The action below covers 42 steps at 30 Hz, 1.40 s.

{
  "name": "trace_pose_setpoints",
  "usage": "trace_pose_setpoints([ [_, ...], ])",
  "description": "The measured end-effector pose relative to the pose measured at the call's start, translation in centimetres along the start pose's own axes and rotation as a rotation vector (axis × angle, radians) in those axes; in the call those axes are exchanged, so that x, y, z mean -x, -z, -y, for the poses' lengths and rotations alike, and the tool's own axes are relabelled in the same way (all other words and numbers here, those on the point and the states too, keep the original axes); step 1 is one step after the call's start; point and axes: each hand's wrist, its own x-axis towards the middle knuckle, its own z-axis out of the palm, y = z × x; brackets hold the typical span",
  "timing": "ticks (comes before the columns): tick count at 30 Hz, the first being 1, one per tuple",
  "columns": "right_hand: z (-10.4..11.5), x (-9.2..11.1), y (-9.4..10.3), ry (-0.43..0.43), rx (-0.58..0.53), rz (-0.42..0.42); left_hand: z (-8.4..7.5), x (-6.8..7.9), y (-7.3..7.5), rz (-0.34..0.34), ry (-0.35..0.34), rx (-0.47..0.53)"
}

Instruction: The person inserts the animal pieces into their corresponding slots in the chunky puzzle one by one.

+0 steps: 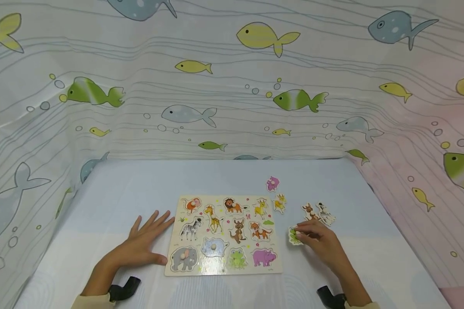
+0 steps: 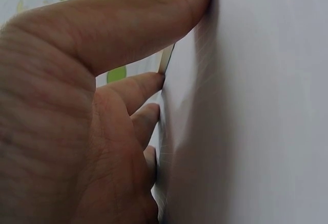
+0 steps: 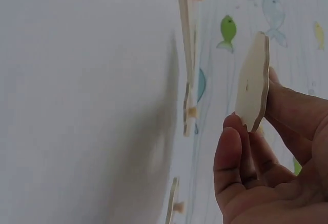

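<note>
Between finger and thumb my right hand (image 1: 322, 242) pinches a green frog puzzle piece (image 1: 294, 236), held just off the right edge of the wooden animal puzzle board (image 1: 224, 269). From the right wrist view, the piece's plain wooden back (image 3: 252, 83) faces the camera, raised above the table. My left hand (image 1: 141, 242) rests on the table with fingers spread, its thumb and fingertips at the board's left edge. Knobbed pieces such as the elephant (image 1: 184, 259) and the rhino (image 1: 213, 247) sit in the board, while the frog picture (image 1: 237, 258) there shows no knob.
Several loose pieces lie right of the board: a purple hippo (image 1: 272, 183), a yellow goat (image 1: 279, 203), a kangaroo (image 1: 309, 211) and a zebra (image 1: 325, 214). The kangaroo and zebra lie close together behind the right hand. A fish-patterned curtain (image 1: 224, 94) stands behind the pale table (image 1: 139, 180).
</note>
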Motion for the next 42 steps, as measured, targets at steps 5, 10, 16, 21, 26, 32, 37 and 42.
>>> trace_pose_setpoints([
  [5,2.5,-0.1,-1.8,0.058,-0.009,0.041,0.0,-0.2,-0.2,0.011,0.001,-0.006],
  [10,5.0,-0.9,-4.3,0.113,-0.102,0.101,0.1,-0.2,0.1,0.017,0.017,-0.016],
  [16,6.6,-1.6,-6.5,0.167,-0.149,0.159,0.2,-0.1,0.3,0.017,0.016,0.005],
  [21,7.3,-1.7,-7.5,0.183,-0.167,0.180,0.1,-0.2,0.2,0.027,0.016,-0.003],
  [26,7.8,-1.5,-8.4,0.193,-0.180,0.206,0.0,-0.2,0.3,0.032,0.021,0.001],
  [32,8.3,-1.2,-9.2,0.183,-0.169,0.210,-0.2,-0.1,0.4,0.033,0.030,0.010],
  [37,8.9,-1.0,-9.6,0.148,-0.163,0.219,-0.3,-0.1,0.3,0.037,0.037,0.008],
  [42,10.9,-0.7,-9.1,0.142,-0.197,0.248,-0.2,-0.1,0.2,0.037,0.039,0.005],
])
